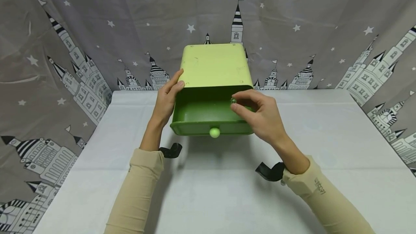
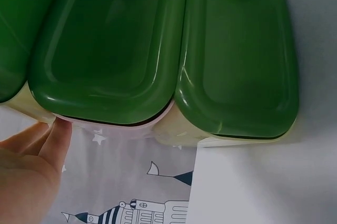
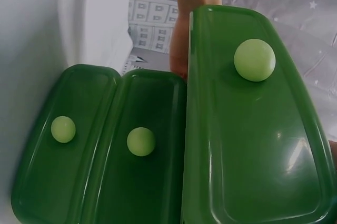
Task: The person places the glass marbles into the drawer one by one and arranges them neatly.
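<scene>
A drawer unit (image 1: 216, 64) with a pale yellow-green casing stands on the table. Its top drawer (image 1: 195, 128), dark green with a round light-green knob (image 1: 214, 132), is pulled out. My left hand (image 1: 164, 101) rests against the casing's left side, fingers extended along its upper edge; the left wrist view also shows these fingers (image 2: 58, 142) touching the side. Above the right part of the drawer, my right hand (image 1: 264, 113) pinches a small shiny green marble (image 1: 233, 100) between thumb and index finger. The drawer's visible inside holds nothing I can make out.
Two lower drawers, a middle one (image 3: 142, 92) and a bottom one (image 3: 63, 182), are closed beneath the top one. A white cloth (image 1: 208, 198) covers the table. Behind hangs a grey curtain (image 1: 146, 6) printed with castles and stars. Black wrist mounts (image 1: 271, 172) jut from both sleeves.
</scene>
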Demonstrator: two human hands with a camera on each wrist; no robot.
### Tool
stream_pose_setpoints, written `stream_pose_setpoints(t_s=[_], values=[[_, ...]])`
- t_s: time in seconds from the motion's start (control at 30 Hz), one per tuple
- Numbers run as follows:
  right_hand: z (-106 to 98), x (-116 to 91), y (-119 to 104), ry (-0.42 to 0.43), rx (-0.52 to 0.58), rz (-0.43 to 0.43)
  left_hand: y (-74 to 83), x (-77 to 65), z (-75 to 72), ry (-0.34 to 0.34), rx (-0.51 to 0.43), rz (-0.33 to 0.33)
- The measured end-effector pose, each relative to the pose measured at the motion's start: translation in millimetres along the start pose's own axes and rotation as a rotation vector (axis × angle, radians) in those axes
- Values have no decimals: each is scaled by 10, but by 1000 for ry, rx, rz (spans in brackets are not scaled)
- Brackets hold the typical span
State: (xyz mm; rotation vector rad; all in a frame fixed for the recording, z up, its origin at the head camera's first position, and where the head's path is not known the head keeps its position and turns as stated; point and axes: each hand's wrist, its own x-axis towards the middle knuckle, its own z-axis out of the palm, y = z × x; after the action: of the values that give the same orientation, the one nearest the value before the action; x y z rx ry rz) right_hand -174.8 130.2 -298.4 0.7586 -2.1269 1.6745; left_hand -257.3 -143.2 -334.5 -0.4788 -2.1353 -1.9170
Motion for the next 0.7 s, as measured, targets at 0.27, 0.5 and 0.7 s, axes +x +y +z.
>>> stream_pose_setpoints(t_s=[0.27, 0.5, 0.7], values=[[-15, 5, -16, -3, 19, 9, 4, -1, 2, 7, -18, -4], [-12, -2, -16, -8, 26, 5, -2, -5, -1, 2, -13, 1], [-25, -18, -14, -7, 26, 1, -5, -4, -1, 3, -15, -2]])
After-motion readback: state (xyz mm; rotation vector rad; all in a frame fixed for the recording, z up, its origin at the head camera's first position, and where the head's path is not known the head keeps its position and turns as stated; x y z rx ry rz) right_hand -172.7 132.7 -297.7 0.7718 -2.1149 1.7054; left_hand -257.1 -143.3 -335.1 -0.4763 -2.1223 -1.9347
